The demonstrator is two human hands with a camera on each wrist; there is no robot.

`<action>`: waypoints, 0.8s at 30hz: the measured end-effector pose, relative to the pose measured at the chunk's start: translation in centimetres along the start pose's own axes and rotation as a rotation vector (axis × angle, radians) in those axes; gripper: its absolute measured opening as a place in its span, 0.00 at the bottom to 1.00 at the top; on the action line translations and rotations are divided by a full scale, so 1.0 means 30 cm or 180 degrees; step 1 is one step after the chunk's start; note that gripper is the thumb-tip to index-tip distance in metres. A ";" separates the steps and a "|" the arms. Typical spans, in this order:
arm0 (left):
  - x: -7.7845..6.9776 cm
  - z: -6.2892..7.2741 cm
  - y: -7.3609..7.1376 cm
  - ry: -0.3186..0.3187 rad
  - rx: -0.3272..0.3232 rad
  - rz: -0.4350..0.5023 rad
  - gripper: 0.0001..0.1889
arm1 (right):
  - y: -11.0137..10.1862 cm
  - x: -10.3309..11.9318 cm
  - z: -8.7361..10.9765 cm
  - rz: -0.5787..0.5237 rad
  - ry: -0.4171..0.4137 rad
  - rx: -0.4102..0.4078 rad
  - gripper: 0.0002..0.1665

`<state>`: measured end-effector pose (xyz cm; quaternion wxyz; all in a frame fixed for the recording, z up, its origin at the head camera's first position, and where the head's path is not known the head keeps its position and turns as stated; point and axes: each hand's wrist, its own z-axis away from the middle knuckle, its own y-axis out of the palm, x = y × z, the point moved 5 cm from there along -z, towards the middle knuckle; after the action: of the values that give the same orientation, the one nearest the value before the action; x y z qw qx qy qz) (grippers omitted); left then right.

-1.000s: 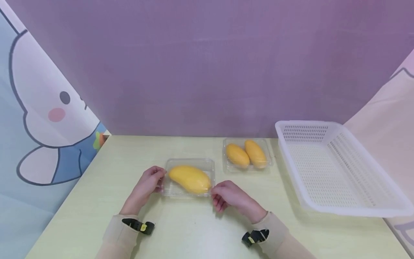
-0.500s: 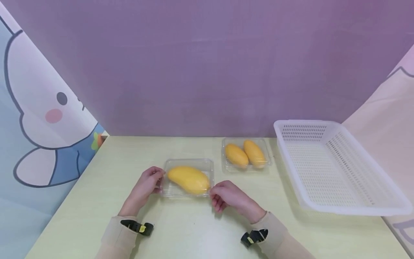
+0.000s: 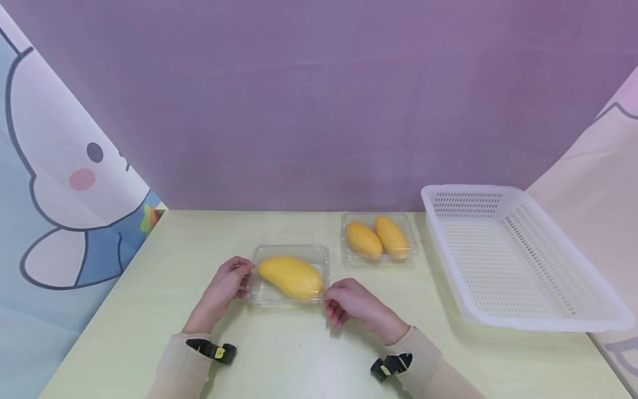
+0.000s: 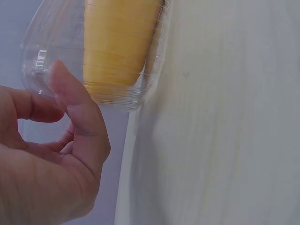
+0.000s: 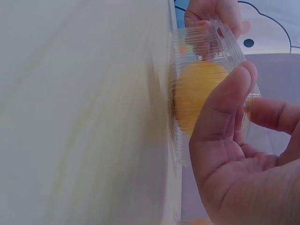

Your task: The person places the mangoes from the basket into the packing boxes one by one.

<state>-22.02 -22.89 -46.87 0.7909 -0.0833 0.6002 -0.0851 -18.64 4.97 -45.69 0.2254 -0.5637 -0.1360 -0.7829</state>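
Note:
A clear plastic box (image 3: 314,254) with one large yellow mango (image 3: 291,276) inside rests on the table between my hands. My left hand (image 3: 226,285) pinches the box at its left side; in the left wrist view the thumb (image 4: 70,91) lies against the clear wall. At the front right corner, my right hand (image 3: 360,302) pinches the box rim between thumb and index finger, as the right wrist view shows. Its other fingers are curled underneath. Whether the lid is fastened is hard to tell through the clear plastic.
A second clear plastic box (image 3: 353,258) with two smaller yellow mangoes (image 3: 392,237) stands behind and to the right. Farther right is a large white perforated basket (image 3: 451,277). A purple partition (image 3: 299,111) rises at the table's (image 3: 299,360) back edge.

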 end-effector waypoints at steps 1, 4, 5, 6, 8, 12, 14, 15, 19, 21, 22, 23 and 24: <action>0.000 0.001 0.000 -0.0002 -0.0005 -0.0004 0.15 | 0.000 -0.001 0.000 -0.0001 0.0004 -0.0005 0.13; -0.005 0.006 0.001 -0.0006 -0.0017 -0.0023 0.15 | 0.000 -0.003 -0.002 -0.0001 0.0014 -0.0024 0.12; -0.008 0.008 0.002 -0.0003 -0.0017 -0.0033 0.15 | 0.000 -0.004 -0.002 -0.0001 0.0015 -0.0029 0.12; -0.011 0.011 0.002 0.0003 -0.0019 -0.0038 0.15 | 0.000 -0.005 -0.003 0.0000 0.0015 -0.0032 0.12; -0.015 0.015 0.003 0.0013 -0.0019 -0.0046 0.15 | 0.000 -0.006 -0.004 -0.0005 0.0012 -0.0035 0.13; -0.017 0.016 0.003 0.0027 -0.0013 -0.0052 0.15 | 0.001 -0.006 -0.006 -0.0003 0.0003 -0.0043 0.13; -0.016 0.015 0.003 0.0027 -0.0011 -0.0047 0.15 | 0.000 -0.005 -0.006 0.0008 -0.0002 -0.0054 0.13; -0.014 0.014 0.003 0.0030 -0.0010 -0.0042 0.14 | 0.000 -0.005 -0.006 0.0016 -0.0004 -0.0061 0.13; -0.011 0.009 0.003 0.0039 -0.0013 -0.0039 0.14 | 0.000 -0.005 -0.008 0.0039 -0.0012 -0.0077 0.13; -0.008 0.006 0.002 0.0040 -0.0016 -0.0048 0.14 | -0.001 -0.006 -0.009 0.0043 -0.0008 -0.0080 0.13; -0.008 0.005 0.003 0.0044 -0.0010 -0.0050 0.14 | -0.002 -0.008 -0.010 0.0040 0.0001 -0.0080 0.13; -0.008 0.004 0.003 0.0043 -0.0014 -0.0045 0.14 | -0.003 -0.008 -0.010 0.0037 0.0006 -0.0084 0.13; -0.008 0.003 0.003 0.0050 -0.0005 -0.0046 0.14 | -0.004 -0.009 -0.011 0.0034 0.0013 -0.0089 0.13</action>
<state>-21.97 -22.76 -46.64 0.7854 -0.0877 0.6059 -0.0910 -18.91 4.97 -46.06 0.2219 -0.5660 -0.1215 -0.7846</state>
